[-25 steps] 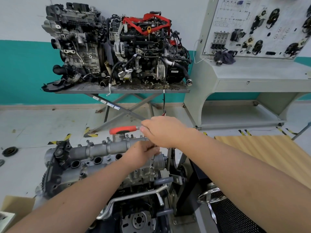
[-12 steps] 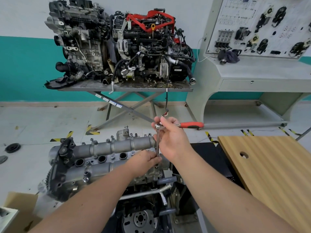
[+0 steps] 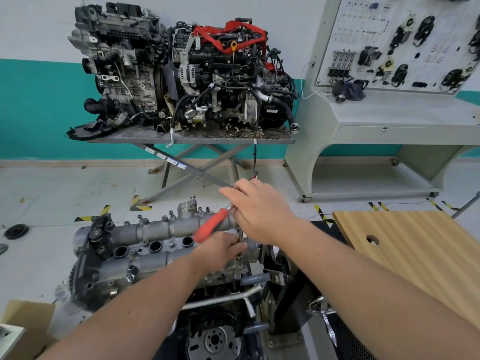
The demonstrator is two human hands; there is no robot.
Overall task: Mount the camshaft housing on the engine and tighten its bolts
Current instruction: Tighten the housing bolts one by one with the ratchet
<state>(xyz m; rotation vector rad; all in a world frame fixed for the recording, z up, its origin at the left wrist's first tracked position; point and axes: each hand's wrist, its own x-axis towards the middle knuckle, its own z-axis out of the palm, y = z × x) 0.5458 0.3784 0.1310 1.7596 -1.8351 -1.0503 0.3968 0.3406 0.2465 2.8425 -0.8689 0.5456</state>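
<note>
Camshaft housing: I see the grey camshaft housing (image 3: 155, 242) lying on top of the engine (image 3: 161, 276) in the lower middle of my view, its row of round openings facing up and small bolts (image 3: 171, 242) standing along its edges.
Right hand: my right hand (image 3: 259, 211) is above the right end of the housing, its fingers (image 3: 231, 190) curled round the head of the ratchet wrench (image 3: 210, 224).
Ratchet wrench: its red handle slants down and to the left across the housing and is blurred; a thin metal extension (image 3: 241, 236) drops from under the right hand toward the housing's right end.
Left hand: my left hand (image 3: 220, 249) lies on the housing's right end, just below the red handle, fingers pinched together round the lower part of the extension.
Contact at the bolt: the hands hide the tip of the extension, so I cannot tell which bolt it sits on.
Behind: two more engines (image 3: 181, 74) stand on a grey folding surface (image 3: 187, 137) against the teal and white wall.
Right side: a pale training panel (image 3: 397, 42) with mounted parts, and nearer, a wooden board (image 3: 415, 245) with a round hole.
Lower left: a cardboard box (image 3: 26, 328) on the floor.
</note>
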